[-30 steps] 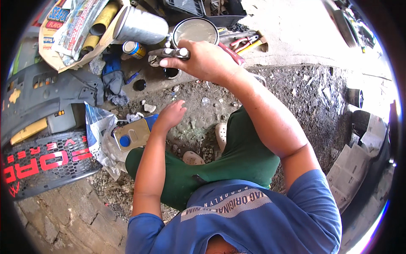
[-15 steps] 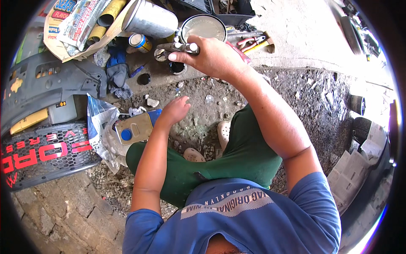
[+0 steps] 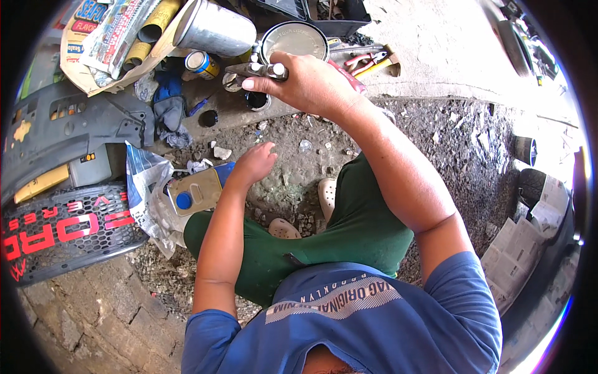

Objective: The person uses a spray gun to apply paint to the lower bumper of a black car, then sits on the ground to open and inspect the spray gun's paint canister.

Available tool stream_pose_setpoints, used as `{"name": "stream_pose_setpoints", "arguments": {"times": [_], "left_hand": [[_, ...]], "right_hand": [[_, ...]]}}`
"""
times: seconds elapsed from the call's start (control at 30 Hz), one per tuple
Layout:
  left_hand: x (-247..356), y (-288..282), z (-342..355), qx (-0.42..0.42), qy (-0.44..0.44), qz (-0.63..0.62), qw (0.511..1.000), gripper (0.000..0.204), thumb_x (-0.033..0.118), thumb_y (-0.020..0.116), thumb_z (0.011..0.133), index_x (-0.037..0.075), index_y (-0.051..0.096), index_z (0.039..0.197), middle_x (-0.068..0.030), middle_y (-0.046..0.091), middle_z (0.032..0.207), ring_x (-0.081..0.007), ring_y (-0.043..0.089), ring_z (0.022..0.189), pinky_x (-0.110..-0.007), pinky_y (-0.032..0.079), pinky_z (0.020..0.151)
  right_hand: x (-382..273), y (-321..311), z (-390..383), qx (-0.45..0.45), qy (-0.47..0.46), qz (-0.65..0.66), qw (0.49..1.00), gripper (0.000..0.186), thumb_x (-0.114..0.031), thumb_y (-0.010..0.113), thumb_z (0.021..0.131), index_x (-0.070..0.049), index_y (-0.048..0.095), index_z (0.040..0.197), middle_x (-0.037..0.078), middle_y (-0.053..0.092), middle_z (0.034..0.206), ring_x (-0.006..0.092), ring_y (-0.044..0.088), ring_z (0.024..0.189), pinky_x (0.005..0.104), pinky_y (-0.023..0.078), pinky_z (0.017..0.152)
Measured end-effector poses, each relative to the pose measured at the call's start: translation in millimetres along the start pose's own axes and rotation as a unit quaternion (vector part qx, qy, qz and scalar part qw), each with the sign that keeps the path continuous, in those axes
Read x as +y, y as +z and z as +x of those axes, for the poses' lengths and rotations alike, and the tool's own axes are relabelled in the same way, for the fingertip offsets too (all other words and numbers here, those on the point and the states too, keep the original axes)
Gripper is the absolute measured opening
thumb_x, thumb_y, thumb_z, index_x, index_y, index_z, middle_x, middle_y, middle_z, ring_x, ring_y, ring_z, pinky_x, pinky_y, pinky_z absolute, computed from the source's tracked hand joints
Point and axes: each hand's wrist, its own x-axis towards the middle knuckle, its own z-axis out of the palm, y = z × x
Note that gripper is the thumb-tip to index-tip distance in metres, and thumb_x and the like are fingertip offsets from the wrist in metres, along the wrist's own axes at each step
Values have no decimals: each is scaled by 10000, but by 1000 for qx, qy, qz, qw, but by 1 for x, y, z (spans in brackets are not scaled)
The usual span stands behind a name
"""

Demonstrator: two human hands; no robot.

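My right hand [image 3: 306, 82] is wrapped round a dark metal tool with silver knobs, which looks like a paint spray gun [image 3: 260, 70]. It is held over the paint things at the far middle, and its lower part is hidden. Just below it stands a small open jar [image 3: 257, 101] with black inside. My left hand [image 3: 256, 163] hovers over the dirt ground in front of my knees, holding nothing. Its fingers are loosely bent, with the tips apart. Beneath the left forearm lies a tan container with a blue cap [image 3: 194, 190].
At the far side are a large silver can [image 3: 218, 31], a round lid [image 3: 294, 41], a small paint can [image 3: 201, 64], red-handled pliers [image 3: 366, 60] and a hammer [image 3: 387, 62]. A black grille [image 3: 75, 227] and a grey car panel [image 3: 81, 128] lie left. Newspaper-covered parts [image 3: 514, 249] sit right.
The view has shifted slightly, so the far objects sit a little further left. My right hand still grips the tool, and my left hand stays in nearly the same place.
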Motion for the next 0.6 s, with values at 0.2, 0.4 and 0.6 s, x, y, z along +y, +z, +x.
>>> {"name": "stream_pose_setpoints", "arguments": {"times": [0.2,0.4,0.6], "left_hand": [[-2,1,1,4,8,1,1000,457,301,527,981,8,573,1329,-246,615,1325,-408,576,1241,-474,449,1064],[-3,2,1,4,8,-2,1000,471,291,517,970,14,565,1349,-250,610,1327,-401,578,1243,-450,452,1051],[-2,1,2,-2,6,-8,1000,473,300,521,970,15,567,1344,-247,608,1332,-397,574,1251,-454,448,1055]], "right_hand": [[0,1,1,1,-7,0,1000,821,-808,562,839,-35,689,1084,233,727,884,412,716,941,513,554,847],[2,2,0,-3,0,-1,1000,828,-812,554,840,-35,687,1095,226,729,878,404,718,941,505,556,844],[2,0,0,-9,-3,-5,1000,827,-813,549,842,-36,687,1091,227,729,873,404,719,939,505,556,846]]}}
